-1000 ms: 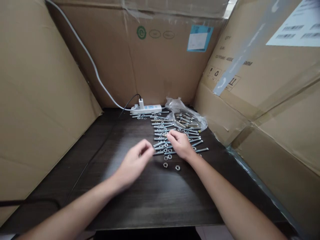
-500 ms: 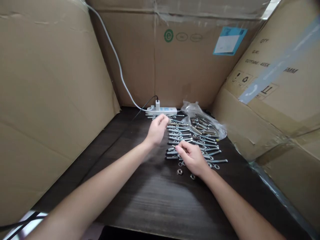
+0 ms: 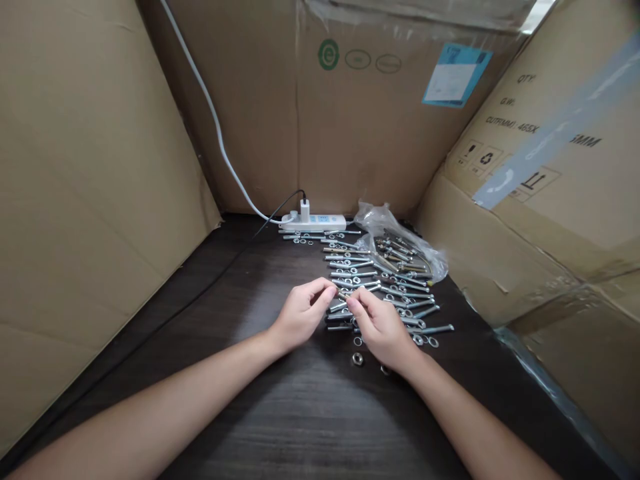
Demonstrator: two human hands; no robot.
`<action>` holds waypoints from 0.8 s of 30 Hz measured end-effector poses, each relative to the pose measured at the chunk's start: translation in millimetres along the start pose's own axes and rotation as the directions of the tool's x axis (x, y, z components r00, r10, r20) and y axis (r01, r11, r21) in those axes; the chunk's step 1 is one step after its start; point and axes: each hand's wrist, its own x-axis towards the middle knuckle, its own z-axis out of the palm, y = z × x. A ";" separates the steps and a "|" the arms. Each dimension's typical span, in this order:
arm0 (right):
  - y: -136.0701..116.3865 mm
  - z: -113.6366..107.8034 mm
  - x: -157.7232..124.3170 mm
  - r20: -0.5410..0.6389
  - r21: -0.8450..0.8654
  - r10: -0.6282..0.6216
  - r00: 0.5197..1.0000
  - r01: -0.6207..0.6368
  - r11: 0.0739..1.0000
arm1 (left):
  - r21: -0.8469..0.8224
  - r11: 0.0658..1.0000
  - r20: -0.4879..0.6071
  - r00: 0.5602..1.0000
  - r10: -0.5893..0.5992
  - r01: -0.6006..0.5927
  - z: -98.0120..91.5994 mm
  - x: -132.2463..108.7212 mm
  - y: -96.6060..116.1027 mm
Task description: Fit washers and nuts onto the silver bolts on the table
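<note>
My left hand [image 3: 300, 315] and my right hand [image 3: 381, 328] meet over the near end of a row of silver bolts [image 3: 357, 273] on a dark wooden table [image 3: 310, 407]. Both hands pinch a small metal bolt [image 3: 343, 295] between their fingertips. Washers and rings lie scattered among the bolts. A loose nut [image 3: 357, 359] rests on the table just in front of my right hand. A clear plastic bag [image 3: 400, 250] holding more bolts sits at the far right of the row.
A white power strip [image 3: 313, 221] with a plugged charger lies at the back; its white cable [image 3: 210, 113] runs up the cardboard. Big cardboard boxes [image 3: 85, 167] wall the table on the left, back and right.
My left hand reached to the far end of the row, then drew back near. It now meets my right hand, and both pinch a bolt. The camera view shifted slightly.
</note>
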 end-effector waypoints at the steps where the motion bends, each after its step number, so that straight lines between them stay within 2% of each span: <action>1: 0.8 -0.1 0.3 -0.001 -0.010 0.004 1.000 -0.004 1.000 | 0.027 1.000 0.001 1.000 0.016 -0.016 0.4 -1.0 0.2; 8: 1.6 -3.9 1.0 -0.011 -0.051 0.020 1.000 -0.021 0.998 | 0.191 0.969 0.054 0.987 0.152 -0.160 -1.7 -3.9 0.1; 13: -1.0 -6.1 1.2 -0.007 -0.012 0.019 1.000 -0.019 1.000 | 0.291 0.947 0.091 0.989 0.112 -0.134 -1.0 -3.9 2.4; 24: 1.6 -13.8 2.6 0.055 0.140 -0.035 0.998 0.027 0.990 | 0.279 0.941 0.231 0.965 0.126 -0.189 0.3 -2.3 3.9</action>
